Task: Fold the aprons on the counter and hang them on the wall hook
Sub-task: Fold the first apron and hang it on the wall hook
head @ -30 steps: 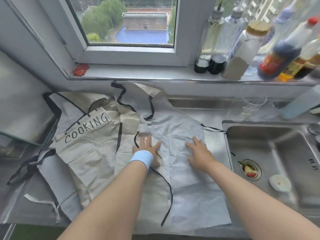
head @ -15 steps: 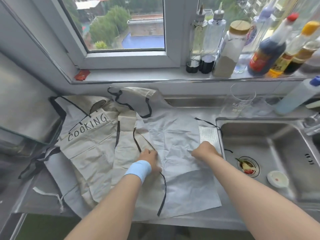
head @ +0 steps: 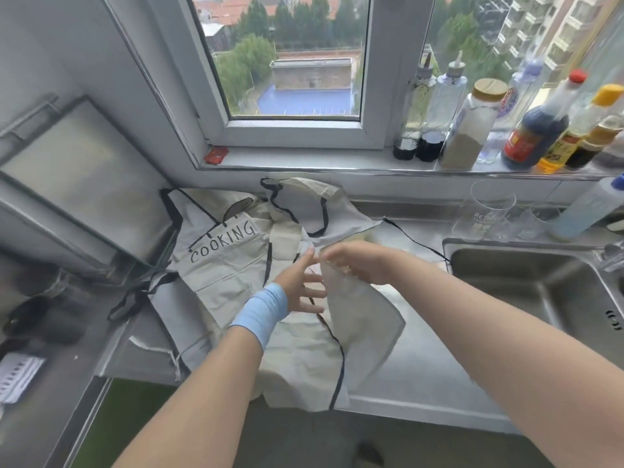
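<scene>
The beige, black-trimmed COOKING apron (head: 223,265) is lying rumpled on the steel counter (head: 422,366). The left hand (head: 300,287) is hovering open, fingers spread. The right hand (head: 358,261) is pinching the pale grey cloth apron (head: 361,325) by its raised edge. Light and limp, it is probably needing corner grips.

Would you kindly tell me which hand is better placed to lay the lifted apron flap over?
Probably the right hand: it grips the raised edge of the plain apron, whose flap stands off the counter. The left hand is open with fingers spread beside the flap, holding nothing.
</scene>
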`<move>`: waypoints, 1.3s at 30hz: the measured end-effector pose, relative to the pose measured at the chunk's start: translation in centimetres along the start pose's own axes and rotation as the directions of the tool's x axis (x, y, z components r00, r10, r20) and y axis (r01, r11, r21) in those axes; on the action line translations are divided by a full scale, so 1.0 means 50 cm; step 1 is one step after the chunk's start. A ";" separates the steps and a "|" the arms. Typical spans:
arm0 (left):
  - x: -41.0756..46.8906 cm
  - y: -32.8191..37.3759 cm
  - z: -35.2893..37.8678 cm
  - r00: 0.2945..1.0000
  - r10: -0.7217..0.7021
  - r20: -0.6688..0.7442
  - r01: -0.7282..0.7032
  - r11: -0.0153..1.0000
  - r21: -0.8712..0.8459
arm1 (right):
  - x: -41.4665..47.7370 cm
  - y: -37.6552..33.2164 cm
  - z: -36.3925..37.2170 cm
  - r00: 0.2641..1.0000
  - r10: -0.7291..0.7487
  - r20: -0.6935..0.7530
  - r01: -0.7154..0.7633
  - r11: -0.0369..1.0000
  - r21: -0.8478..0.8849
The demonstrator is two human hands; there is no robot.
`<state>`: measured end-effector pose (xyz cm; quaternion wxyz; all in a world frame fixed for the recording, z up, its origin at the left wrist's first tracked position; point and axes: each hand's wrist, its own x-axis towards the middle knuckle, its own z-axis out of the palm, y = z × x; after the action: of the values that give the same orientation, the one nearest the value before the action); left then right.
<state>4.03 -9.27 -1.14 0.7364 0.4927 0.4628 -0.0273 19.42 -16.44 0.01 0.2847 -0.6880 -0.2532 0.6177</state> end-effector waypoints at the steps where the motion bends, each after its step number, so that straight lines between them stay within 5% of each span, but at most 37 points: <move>1: -0.016 -0.009 -0.025 1.000 -0.010 -0.004 0.010 1.000 -0.024 | 0.005 -0.005 0.030 0.998 0.000 0.066 -0.004 0.999 0.051; 5: -0.046 -0.072 -0.070 0.990 -0.137 -0.037 0.139 0.989 0.057 | 0.036 0.023 0.114 0.999 0.041 0.000 -0.040 0.986 0.164; 8: -0.048 -0.110 -0.072 0.983 -0.182 0.008 0.179 0.973 0.143 | 0.035 0.044 0.137 0.984 0.145 -0.104 -0.149 0.988 -0.031; 11: -0.035 -0.126 -0.050 0.986 -0.158 0.060 0.133 0.945 0.300 | 0.001 0.075 0.117 0.954 0.297 -0.036 -0.296 0.919 -0.260; 13: -0.026 -0.146 -0.028 0.986 -0.135 0.094 0.076 0.881 0.467 | -0.021 0.107 0.106 0.943 0.332 0.025 -0.316 0.916 -0.248; 16: -0.006 -0.198 -0.009 0.999 0.021 0.046 -0.047 0.730 0.682 | -0.047 0.165 0.102 0.940 0.309 -0.143 -0.330 0.931 -0.157; 21: 0.031 -0.290 0.008 0.993 0.009 0.114 -0.114 0.210 0.971 | -0.125 0.263 0.064 0.856 0.370 -0.362 -0.353 0.929 0.113; 27: 0.049 -0.338 0.048 0.996 0.070 0.054 -0.055 0.021 0.998 | -0.169 0.406 0.050 0.558 0.349 -0.753 -0.339 0.924 0.177; 32: 0.058 -0.358 0.087 0.964 0.259 0.062 -0.070 0.024 0.997 | -0.180 0.473 0.090 0.634 0.393 -0.666 -0.286 0.919 0.270; 35: 0.043 -0.382 0.114 0.989 0.135 0.066 -0.060 -0.051 0.997 | -0.186 0.498 0.089 0.610 0.346 -0.713 -0.258 0.937 0.235; 39: 0.036 -0.362 0.127 0.995 0.064 0.075 -0.075 -0.009 0.997 | -0.215 0.448 0.081 0.771 0.163 -0.616 -0.045 0.978 0.203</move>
<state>0.26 -22.57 -14.53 0.1725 0.8914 0.2794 -0.3125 14.16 -39.54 -8.50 0.3779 -0.8396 -0.0492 0.3872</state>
